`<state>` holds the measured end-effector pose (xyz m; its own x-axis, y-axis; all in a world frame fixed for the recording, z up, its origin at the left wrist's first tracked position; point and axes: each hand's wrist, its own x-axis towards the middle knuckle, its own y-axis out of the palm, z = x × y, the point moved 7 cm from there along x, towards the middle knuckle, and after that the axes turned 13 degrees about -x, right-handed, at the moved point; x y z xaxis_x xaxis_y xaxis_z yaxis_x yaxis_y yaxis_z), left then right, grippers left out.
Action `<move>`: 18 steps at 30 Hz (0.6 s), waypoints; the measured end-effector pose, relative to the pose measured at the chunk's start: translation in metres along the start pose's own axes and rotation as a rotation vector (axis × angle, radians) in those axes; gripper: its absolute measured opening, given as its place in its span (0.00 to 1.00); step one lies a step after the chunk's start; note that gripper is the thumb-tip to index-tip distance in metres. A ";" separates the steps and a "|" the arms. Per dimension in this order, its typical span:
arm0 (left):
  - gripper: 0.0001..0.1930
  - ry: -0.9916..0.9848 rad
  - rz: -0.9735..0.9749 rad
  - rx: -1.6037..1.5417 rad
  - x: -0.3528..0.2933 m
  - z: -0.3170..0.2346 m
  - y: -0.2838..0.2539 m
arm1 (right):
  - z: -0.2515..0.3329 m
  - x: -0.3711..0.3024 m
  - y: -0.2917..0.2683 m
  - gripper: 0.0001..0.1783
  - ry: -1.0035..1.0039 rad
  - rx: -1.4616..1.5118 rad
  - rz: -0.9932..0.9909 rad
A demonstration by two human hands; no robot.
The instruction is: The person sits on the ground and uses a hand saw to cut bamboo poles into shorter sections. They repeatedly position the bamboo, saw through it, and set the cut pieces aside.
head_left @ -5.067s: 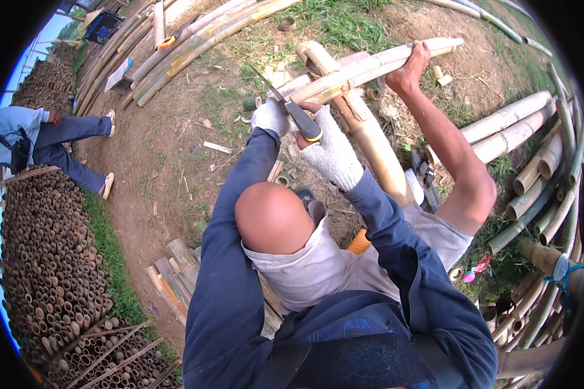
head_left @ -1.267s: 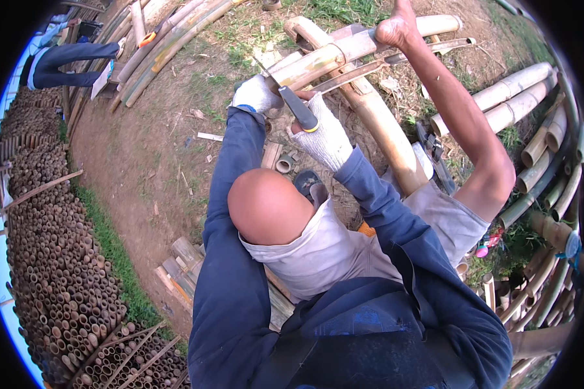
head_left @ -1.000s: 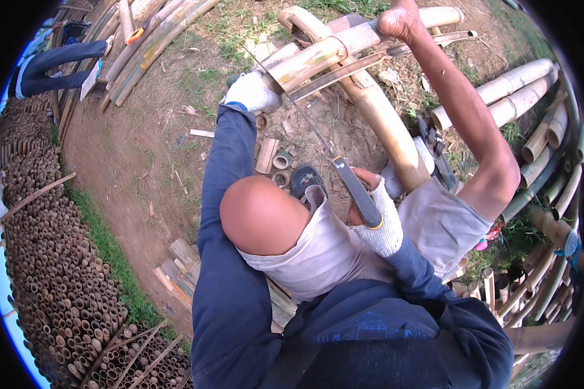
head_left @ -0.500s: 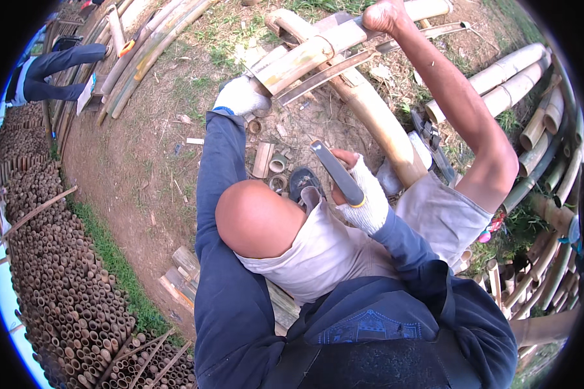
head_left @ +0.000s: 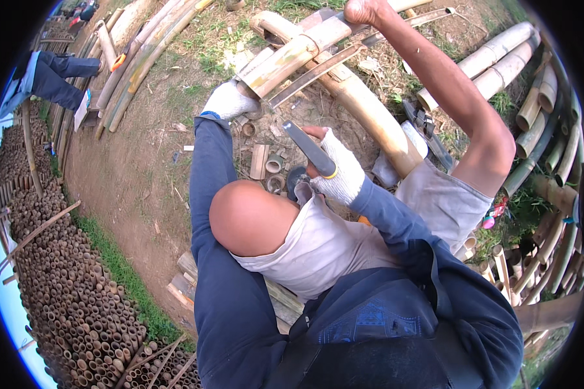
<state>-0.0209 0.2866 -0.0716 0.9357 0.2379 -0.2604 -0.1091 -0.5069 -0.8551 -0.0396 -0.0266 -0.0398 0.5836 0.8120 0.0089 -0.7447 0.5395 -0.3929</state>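
Saw handle (head_left: 310, 150) fills the right hand (head_left: 335, 171) while, ahead-left, the left hand (head_left: 229, 101), grip unclear, meets bamboo (head_left: 293, 59) a bare foot (head_left: 361, 11) likely pins steady.

The left hand (head_left: 230, 102) is covered by a white knitted glove, edged in blue at the wrist. A similar white glove is worn on the right hand (head_left: 334, 162), with the thumb and fingertips left uncovered. Both arms are clad in long navy sleeves (head_left: 213, 165), which are joined to a top (head_left: 353, 292) of the same dark blue. Its front is marked with a brighter blue line pattern (head_left: 370, 322). The right shoulder is crossed by a black strap (head_left: 433, 277), and the lower front is covered by a black panel (head_left: 370, 364). Pale grey shorts (head_left: 334, 240), loose and creased, are worn below; the right foot (head_left: 363, 11) is unshod.
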 end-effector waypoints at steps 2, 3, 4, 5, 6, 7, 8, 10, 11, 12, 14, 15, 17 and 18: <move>0.31 -0.112 0.045 -0.078 0.003 0.018 0.007 | 0.013 -0.078 -0.030 0.34 0.021 0.015 -0.027; 0.31 -0.123 0.018 -0.149 0.002 0.023 0.009 | 0.017 -0.103 -0.044 0.33 0.076 0.070 -0.016; 0.30 -0.130 -0.026 -0.214 0.003 0.026 0.006 | 0.025 -0.111 -0.055 0.33 0.017 -0.062 -0.049; 0.29 -0.163 -0.050 -0.273 -0.001 0.030 0.006 | 0.037 -0.112 -0.062 0.33 -0.078 -0.173 -0.120; 0.28 -0.117 0.002 -0.202 0.002 0.026 0.007 | 0.038 -0.101 -0.059 0.33 -0.063 -0.099 -0.068; 0.29 -0.111 0.010 -0.170 -0.002 0.024 0.006 | 0.041 -0.074 -0.046 0.34 -0.150 -0.125 -0.102; 0.29 -0.081 -0.007 -0.145 0.001 0.017 0.001 | 0.033 -0.045 -0.030 0.35 -0.098 -0.108 -0.112; 0.30 -0.063 0.016 -0.095 0.000 0.006 -0.001 | 0.010 0.018 0.004 0.38 -0.063 0.043 -0.101; 0.31 -0.104 0.024 -0.052 0.000 0.004 -0.004 | 0.011 0.038 0.015 0.38 -0.197 0.022 -0.183; 0.31 -0.133 0.056 -0.019 -0.001 0.003 -0.004 | -0.010 0.046 0.034 0.39 -0.060 0.122 -0.020; 0.35 0.040 0.055 0.033 -0.001 -0.012 -0.003 | -0.025 0.028 0.029 0.39 -0.016 0.018 -0.067; 0.36 0.016 0.060 -0.061 0.000 -0.009 -0.001 | -0.017 0.011 0.015 0.39 -0.114 -0.013 -0.152; 0.37 -0.115 0.064 -0.179 -0.005 0.008 0.001 | -0.012 -0.039 -0.005 0.38 0.007 0.066 -0.011; 0.36 -0.016 0.078 -0.114 -0.002 0.006 0.003 | 0.005 -0.069 -0.025 0.35 -0.029 -0.084 -0.031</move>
<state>-0.0251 0.2895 -0.0766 0.9205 0.2065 -0.3317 -0.1414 -0.6154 -0.7754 -0.0630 -0.0949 -0.0265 0.5955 0.8020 0.0479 -0.6961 0.5448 -0.4676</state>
